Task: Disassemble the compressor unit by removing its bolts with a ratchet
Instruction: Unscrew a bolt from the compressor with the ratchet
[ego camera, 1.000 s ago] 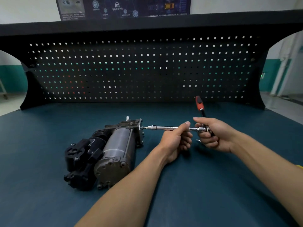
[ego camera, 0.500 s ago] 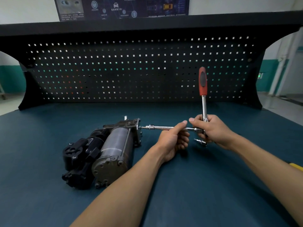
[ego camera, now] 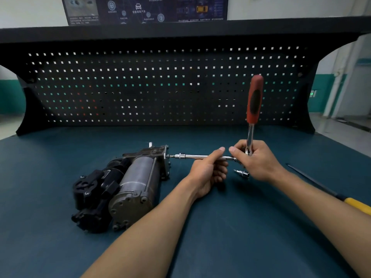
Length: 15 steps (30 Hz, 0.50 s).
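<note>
Pegboard (ego camera: 140, 87) of black metal stands behind the compressor unit (ego camera: 138, 181), which lies on the blue benchtop (ego camera: 220, 237) with its grey cylinder end toward me and its black motor housing on the left. To the right of the compressor, my right hand (ego camera: 259, 161) curls round the ratchet (ego camera: 254, 101) low on its steel shank, by the head, with the red handle pointing straight up. Farther right, well apart from the compressor, lies a screwdriver (ego camera: 357, 204) with a yellow handle, partly hidden behind my right forearm. An extension bar (ego camera: 198, 156) runs level from the ratchet head to the compressor's end plate. Its tip touches the plate, as far as I can tell at this size. My left hand (ego camera: 206, 173) pinches the bar between thumb and curled fingers, just beside my right hand. A small loose socket (ego camera: 242, 173) lies on the benchtop right of the compressor, just below the ratchet head.
</note>
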### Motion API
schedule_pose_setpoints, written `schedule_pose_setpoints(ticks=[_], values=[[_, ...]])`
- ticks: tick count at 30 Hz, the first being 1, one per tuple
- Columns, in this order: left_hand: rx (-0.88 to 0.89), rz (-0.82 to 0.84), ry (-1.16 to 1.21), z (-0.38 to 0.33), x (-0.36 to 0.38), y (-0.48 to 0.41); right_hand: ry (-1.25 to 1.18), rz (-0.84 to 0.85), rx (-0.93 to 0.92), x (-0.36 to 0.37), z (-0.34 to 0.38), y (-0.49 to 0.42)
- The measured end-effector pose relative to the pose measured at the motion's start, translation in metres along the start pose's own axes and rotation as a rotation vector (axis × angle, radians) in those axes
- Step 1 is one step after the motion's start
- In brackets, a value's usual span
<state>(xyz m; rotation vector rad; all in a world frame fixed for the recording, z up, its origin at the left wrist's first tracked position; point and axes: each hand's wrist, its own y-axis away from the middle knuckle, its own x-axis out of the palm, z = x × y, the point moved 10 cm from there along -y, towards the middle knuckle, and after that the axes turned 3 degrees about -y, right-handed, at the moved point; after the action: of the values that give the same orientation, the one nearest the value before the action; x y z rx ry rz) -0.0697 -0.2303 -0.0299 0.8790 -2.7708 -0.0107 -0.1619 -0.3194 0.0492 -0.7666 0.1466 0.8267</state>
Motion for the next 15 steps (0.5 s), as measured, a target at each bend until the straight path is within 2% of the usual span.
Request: schedule_pose_setpoints(ticks=[5,13,15], values=[[-0.005,-0.004,-0.003,0.000,0.000,0.000,0.151,0.011,-0.234,0.001,0.016,0.006],[-0.005,0.003,-0.016,0.001,0.000,0.000,0.315,0.004,-0.344,-0.001,0.019,0.008],[-0.003,0.010,-0.011,0.000,0.001,0.000,0.382,-0.007,-0.430,0.001,0.028,0.012]])
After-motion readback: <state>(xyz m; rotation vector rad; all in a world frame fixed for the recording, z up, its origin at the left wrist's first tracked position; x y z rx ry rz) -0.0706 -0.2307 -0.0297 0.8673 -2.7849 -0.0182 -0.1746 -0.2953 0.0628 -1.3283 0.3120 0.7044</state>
